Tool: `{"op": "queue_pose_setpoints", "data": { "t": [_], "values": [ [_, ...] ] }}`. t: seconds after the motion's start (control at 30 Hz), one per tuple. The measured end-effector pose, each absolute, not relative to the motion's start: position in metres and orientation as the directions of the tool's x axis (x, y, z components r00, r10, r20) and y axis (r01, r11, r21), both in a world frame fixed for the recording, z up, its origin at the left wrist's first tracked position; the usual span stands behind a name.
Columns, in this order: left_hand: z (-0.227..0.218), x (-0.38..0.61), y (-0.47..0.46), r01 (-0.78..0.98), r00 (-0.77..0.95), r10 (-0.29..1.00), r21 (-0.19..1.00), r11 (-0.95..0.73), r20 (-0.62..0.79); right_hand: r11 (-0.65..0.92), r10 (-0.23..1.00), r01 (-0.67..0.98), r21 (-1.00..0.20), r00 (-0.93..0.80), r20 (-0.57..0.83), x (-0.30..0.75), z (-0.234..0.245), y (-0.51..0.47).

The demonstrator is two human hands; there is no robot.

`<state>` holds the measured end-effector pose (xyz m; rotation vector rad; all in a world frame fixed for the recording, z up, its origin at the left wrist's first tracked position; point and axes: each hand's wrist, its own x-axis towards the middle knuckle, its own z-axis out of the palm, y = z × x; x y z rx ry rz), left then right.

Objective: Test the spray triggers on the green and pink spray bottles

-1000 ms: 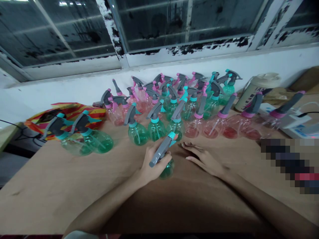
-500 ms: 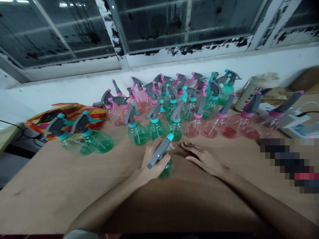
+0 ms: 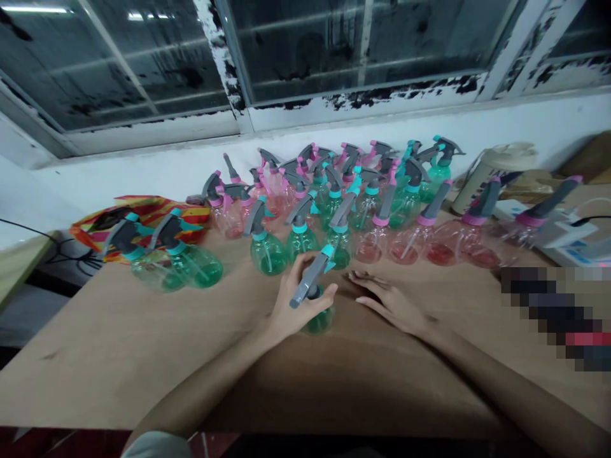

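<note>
In the head view, a spray bottle [image 3: 319,320] with green liquid, a grey trigger head and a turquoise nozzle stands upright near the middle of the table. Around its neck, under the sprayer head, is my left hand [image 3: 289,302], its thumb stretched out and apart from the curled fingers. The head hides part of those fingers. My right hand [image 3: 389,304] lies on the tabletop just right of this bottle, fingers extended and holding nothing. Directly behind both hands is a front row of bottles, among them a green bottle [image 3: 339,248] and a pink bottle [image 3: 370,245].
Several more pink and green spray bottles crowd toward the wall. Two green bottles [image 3: 199,264] lean at the left beside a red-and-yellow striped bag [image 3: 143,207]. A cream jug [image 3: 491,175] and a white device [image 3: 539,222] stand at the right on the wooden table [image 3: 143,356].
My left thumb and fingers have spread apart around the bottle's neck, where they were closed before. My right hand stays where it was. The view has shifted slightly.
</note>
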<state>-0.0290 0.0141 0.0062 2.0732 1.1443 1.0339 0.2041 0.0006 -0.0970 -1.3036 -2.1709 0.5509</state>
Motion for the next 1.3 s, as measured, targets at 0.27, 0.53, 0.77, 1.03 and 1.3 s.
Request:
{"op": "queue_pose_setpoints", "data": {
  "t": [0.27,0.53,0.77,1.03,1.3],
  "values": [
    [-0.012,-0.051,0.001,0.500,0.331,0.868,0.712,-0.494,0.370,0.459,0.887,0.676,-0.576,-0.385,0.255,0.204,-0.101,0.000],
    [-0.009,-0.120,-0.012,0.628,0.064,0.927,0.706,-0.326,0.371,0.468,0.883,0.699,-0.541,-0.391,0.259,0.205,-0.103,-0.002],
    [-0.021,-0.185,0.026,0.679,-0.133,0.884,0.691,-0.247,0.447,0.413,0.910,0.762,-0.499,-0.336,0.241,0.179,-0.075,-0.004],
    [-0.013,-0.183,0.062,0.760,-0.158,0.851,0.612,-0.220,0.501,0.420,0.893,0.564,-0.711,-0.395,0.215,0.120,-0.011,0.013],
    [-0.016,-0.181,0.084,0.775,-0.114,0.853,0.583,-0.244,0.510,0.271,0.923,0.507,-0.818,-0.377,0.072,0.076,-0.004,0.051]
  ]
}}
